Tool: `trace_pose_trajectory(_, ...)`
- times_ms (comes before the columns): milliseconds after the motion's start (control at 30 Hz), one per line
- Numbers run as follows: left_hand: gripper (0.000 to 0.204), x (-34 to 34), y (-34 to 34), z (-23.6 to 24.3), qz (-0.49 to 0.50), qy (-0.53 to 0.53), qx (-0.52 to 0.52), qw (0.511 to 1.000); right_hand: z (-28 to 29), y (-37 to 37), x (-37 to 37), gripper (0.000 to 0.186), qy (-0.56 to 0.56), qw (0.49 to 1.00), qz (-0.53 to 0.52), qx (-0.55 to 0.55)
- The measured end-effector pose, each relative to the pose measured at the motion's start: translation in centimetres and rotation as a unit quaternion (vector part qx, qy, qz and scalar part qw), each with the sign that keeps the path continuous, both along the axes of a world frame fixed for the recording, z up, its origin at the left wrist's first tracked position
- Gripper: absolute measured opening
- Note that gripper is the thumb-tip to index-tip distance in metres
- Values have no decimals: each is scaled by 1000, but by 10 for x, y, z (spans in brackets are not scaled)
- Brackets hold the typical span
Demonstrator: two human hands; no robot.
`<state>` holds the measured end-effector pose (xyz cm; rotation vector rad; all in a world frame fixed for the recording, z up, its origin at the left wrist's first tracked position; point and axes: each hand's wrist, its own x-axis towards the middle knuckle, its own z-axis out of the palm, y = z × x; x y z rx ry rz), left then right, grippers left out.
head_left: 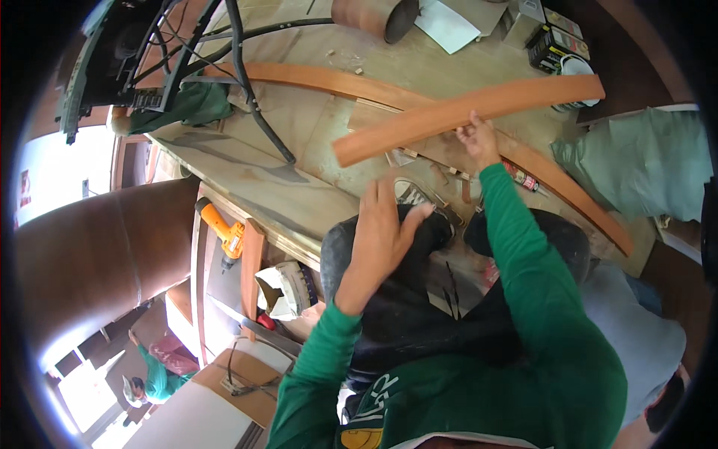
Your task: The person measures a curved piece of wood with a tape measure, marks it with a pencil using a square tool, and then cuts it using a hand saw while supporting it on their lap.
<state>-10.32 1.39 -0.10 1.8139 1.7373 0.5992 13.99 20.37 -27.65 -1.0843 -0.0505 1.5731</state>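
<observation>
My right hand (476, 137) grips a short, slightly curved wooden board (523, 101) from below, near its middle, and holds it raised at a slant. My left hand (381, 239) hovers over my bent knee with its fingers extended and holding nothing, below the board's left end. Beneath the held board lies a long curved wooden strip (583, 202), running across the work surface. Small wood pieces (441, 176) and a tube (521, 176) lie around it, partly hidden by my arm and the board. My shoe (411, 193) shows just beyond my left hand.
An orange drill (224, 236), black framework (247, 90), a brown roll (112, 254), a copper-coloured cylinder (374, 19), boxes and cans (553, 52) and green fabric (628, 161) surround me. A co-worker (161, 374) is below at far left; another person in grey (628, 329) sits close on my right.
</observation>
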Motion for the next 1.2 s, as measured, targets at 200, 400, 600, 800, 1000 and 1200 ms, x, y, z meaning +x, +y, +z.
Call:
trace_pose_trajectory(200,102,12,70,-120,333,-581,-264,694,87,-45,-93,32,59,997,-46,25)
trace_pose_trajectory(400,96,35,114,-157,366,-756,-101,533,106,-100,-73,31,7,993,115,-15)
trace_pose_trajectory(600,93,22,118,-169,451,-685,-105,562,225,-112,33,63,-679,567,450,123)
trace_pose_trajectory(800,90,29,162,-158,471,-668,-168,551,221,-90,197,77,-672,451,587,29)
trace_pose_trajectory(1000,89,-8,192,-166,469,-700,-172,510,218,-97,209,73,-632,542,554,-11)
trace_pose_trajectory(1200,100,8,192,-102,370,-400,-182,819,134,-51,151,62,-679,533,502,50)
